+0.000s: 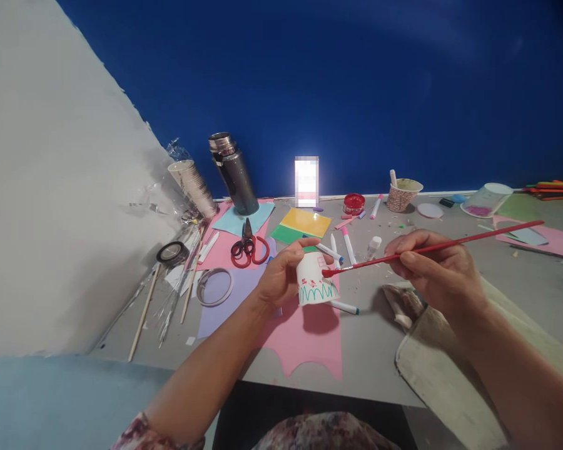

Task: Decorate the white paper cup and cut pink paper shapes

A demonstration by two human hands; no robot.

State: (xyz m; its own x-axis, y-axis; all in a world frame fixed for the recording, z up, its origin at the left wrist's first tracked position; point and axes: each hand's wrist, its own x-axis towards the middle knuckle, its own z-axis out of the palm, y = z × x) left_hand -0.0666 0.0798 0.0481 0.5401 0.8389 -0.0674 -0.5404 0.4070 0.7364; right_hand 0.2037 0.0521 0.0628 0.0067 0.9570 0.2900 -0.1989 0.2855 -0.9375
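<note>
My left hand [281, 275] is closed round a small white paper cup [313, 280], held upside down above a pink sheet [304, 340]. The cup bears a teal zigzag line and small red marks. My right hand [434, 265] pinches a long red paintbrush [431, 248]. Its red-tipped bristles touch the cup's right side. The brush handle runs up and to the right past my fingers.
On the grey table [370, 350] lie red scissors [248, 248], tape rolls [214, 286], wooden sticks, several markers [347, 245], a red paint pot [353, 203], a patterned cup [402, 194], a stack of paper cups [193, 185], a dark flask [234, 174], coloured papers and a cloth [431, 362].
</note>
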